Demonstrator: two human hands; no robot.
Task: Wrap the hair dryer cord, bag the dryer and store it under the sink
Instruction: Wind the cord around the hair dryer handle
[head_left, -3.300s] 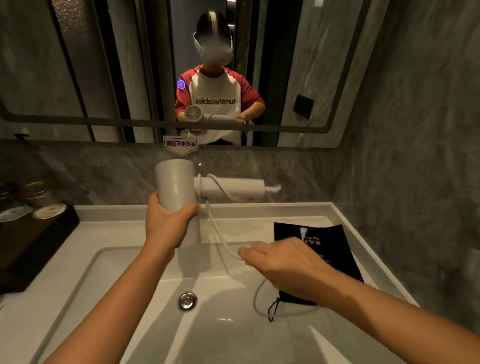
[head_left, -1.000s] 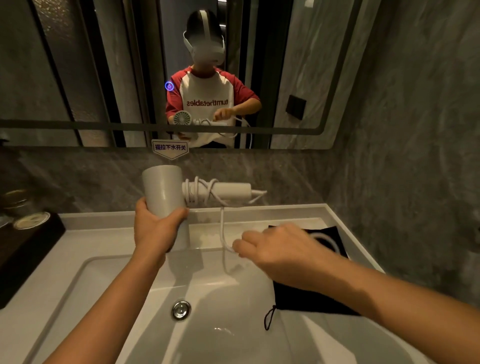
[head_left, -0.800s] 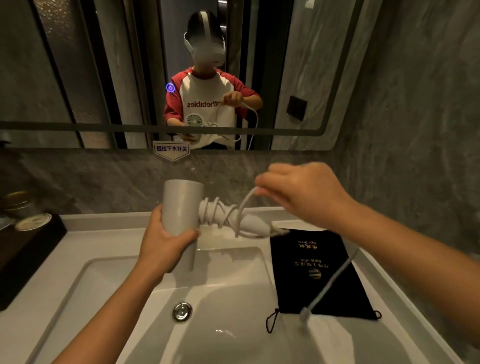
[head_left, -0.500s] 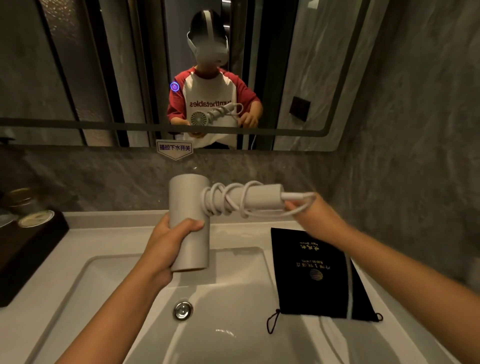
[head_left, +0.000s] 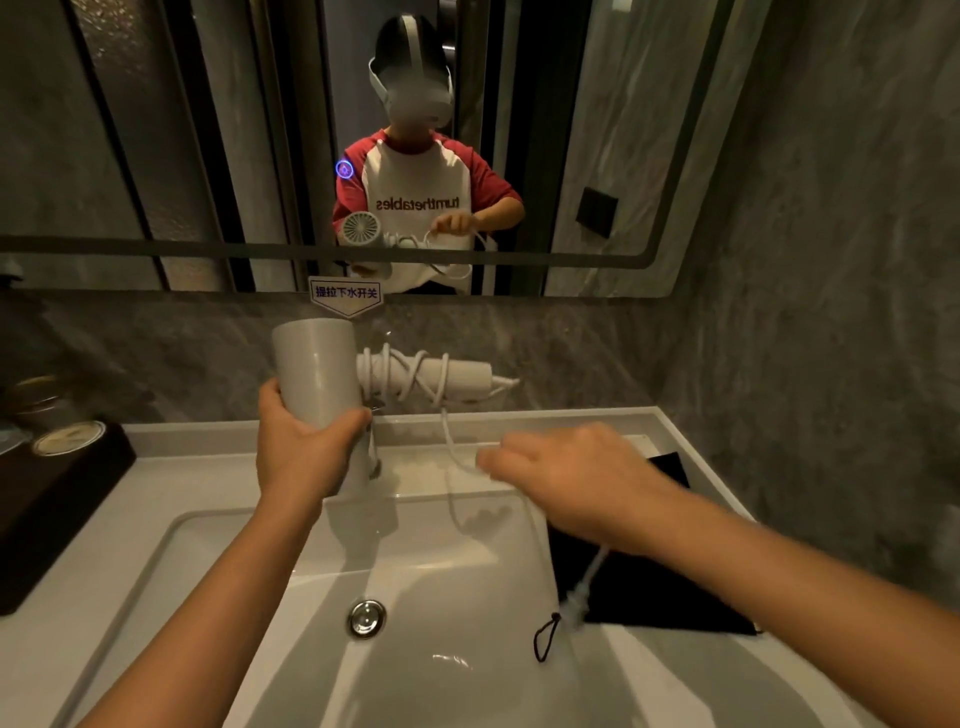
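My left hand (head_left: 304, 452) grips the barrel of a white hair dryer (head_left: 317, 371), held above the back of the sink with its handle pointing right. Several turns of the white cord (head_left: 410, 376) circle the handle. A loose length of cord drops from the handle to my right hand (head_left: 563, 475), which pinches it low over the basin. The tail end with the plug (head_left: 576, 603) hangs blurred below my wrist. A black drawstring bag (head_left: 639, 587) lies flat on the counter to the right, partly hidden by my forearm.
The white sink basin (head_left: 208, 561) with a metal drain (head_left: 366, 618) lies below my hands. A dark tray (head_left: 47, 499) with jars stands at the left. A mirror (head_left: 156, 130) and a small sign (head_left: 345, 293) are on the back wall; a grey wall closes the right side.
My right hand has swung from beyond the handle's end down in front, carrying the cord. More turns sit on the handle than a second ago, and the dryer has shifted slightly.
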